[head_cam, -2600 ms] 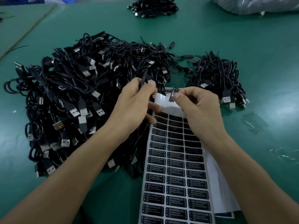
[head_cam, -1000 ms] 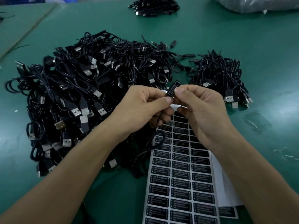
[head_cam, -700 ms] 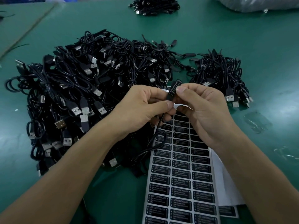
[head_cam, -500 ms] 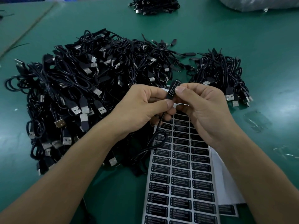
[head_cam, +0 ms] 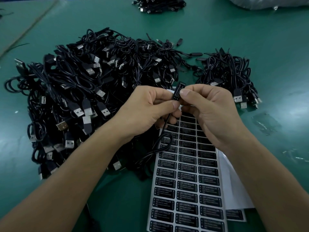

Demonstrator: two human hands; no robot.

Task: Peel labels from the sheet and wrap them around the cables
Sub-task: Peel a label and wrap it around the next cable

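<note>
Currently both hands are raised together over the top end of the label sheet [head_cam: 187,181]. Left hand [head_cam: 147,111]: fingers curled, thumb and forefinger pinching the lower end of a small black module [head_cam: 177,96] on a cable [head_cam: 160,143]. Right hand [head_cam: 212,114]: also curled, thumb and forefinger pinching the same module from the right. The label [head_cam: 178,88] sits on the module with its "LED CONTROLLER" print facing me; I can't tell if it is wrapped fully round. The cable drops below the left hand, loops over the sheet's left edge and runs towards the heap. The sheet lies flat on the green table [head_cam: 217,30] with three columns of black labels, its top rows hidden by the hands. A white sheet [head_cam: 234,181] pokes out from under its right edge. A large pile [head_cam: 83,97] of black USB cables sits left of the hands. A small pile [head_cam: 229,76] lies beyond the right hand. I see a far pile [head_cam: 158,5] at the top edge and a clear bag [head_cam: 275,2] top right.
</note>
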